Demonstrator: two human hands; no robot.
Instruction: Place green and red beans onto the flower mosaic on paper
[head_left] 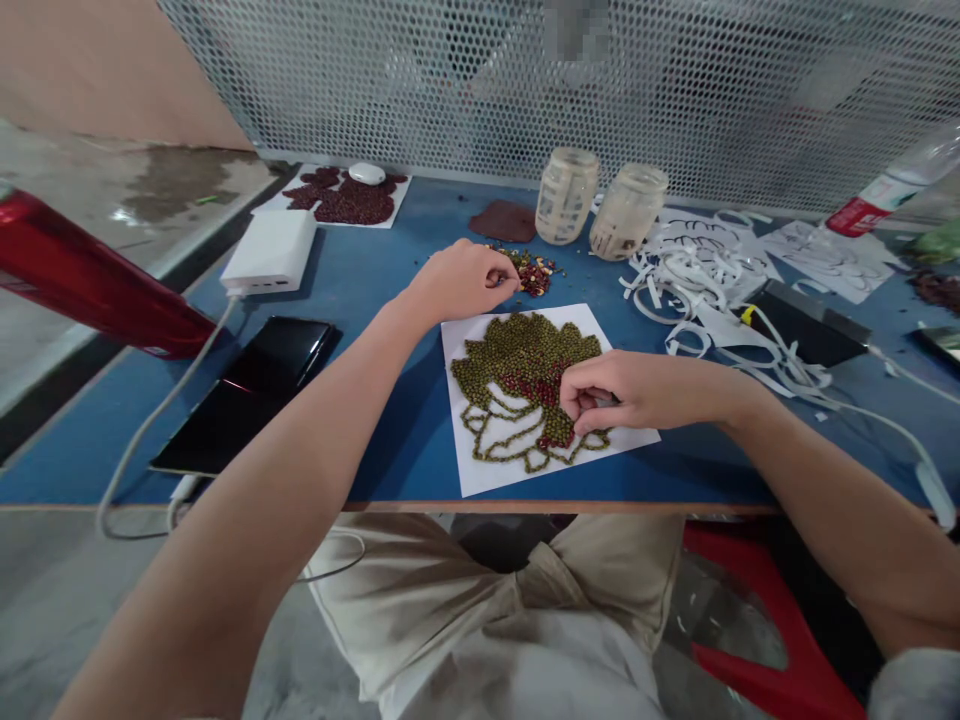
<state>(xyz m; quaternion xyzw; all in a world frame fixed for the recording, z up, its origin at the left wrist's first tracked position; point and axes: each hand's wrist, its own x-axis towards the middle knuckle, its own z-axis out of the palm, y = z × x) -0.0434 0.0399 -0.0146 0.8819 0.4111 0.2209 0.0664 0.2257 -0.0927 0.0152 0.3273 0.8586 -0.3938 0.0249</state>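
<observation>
A white sheet [487,480] bears a picture made of green and dark red beans [517,345], with bare white shapes low on its left side. Over the right part of this picture is my right hand [611,390], its fingertips pinched close to the beans; a small greyish bit shows by the fingers, too unclear to name. My left hand [469,280] is curled just beyond the sheet's top edge, thumb and forefinger together, beside a loose pile of mixed beans [536,278]. What its fingers hold, if anything, is hidden.
Two clear jars [568,197] stand at the back near a perforated metal screen [420,90]. White paper strips [690,275] and cables lie right, by a black device [806,325]. Left are a phone [255,385], white power bank [271,250] and red bottle [97,275].
</observation>
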